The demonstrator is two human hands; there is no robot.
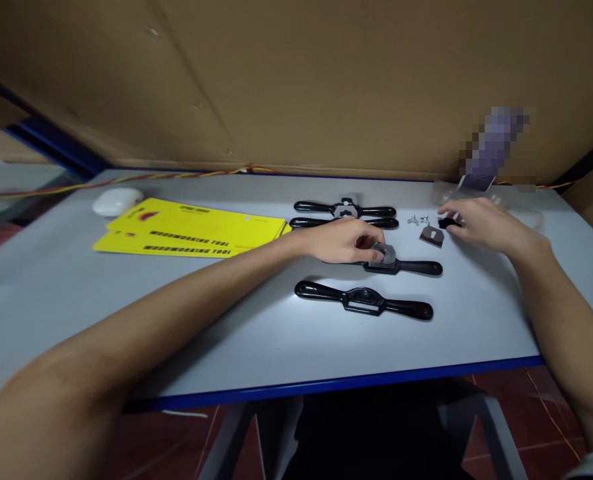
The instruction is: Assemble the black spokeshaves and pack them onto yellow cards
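Two hands at work on black two-handled tools laid out on a grey desk (pixel 126 313).

The left hand (pixel 343 240) rests curled over the middle of one black tool (pixel 406 267), its grip closed around the grey metal plate (pixel 383 253) seated at the tool's centre, fingertips pressed on it. The right hand (pixel 481 223) lies farther right, thumb and forefinger pinched together on a small black part (pixel 449 223), just beside a loose grey blade (pixel 431 235) and two small silver screws (pixel 419 219). A second tool (pixel 363 300) lies nearer the desk's front edge, untouched; two more (pixel 346 213) sit behind the left hand. Yellow cards (pixel 191 230) and a white mouse (pixel 117 201) lie to the left.
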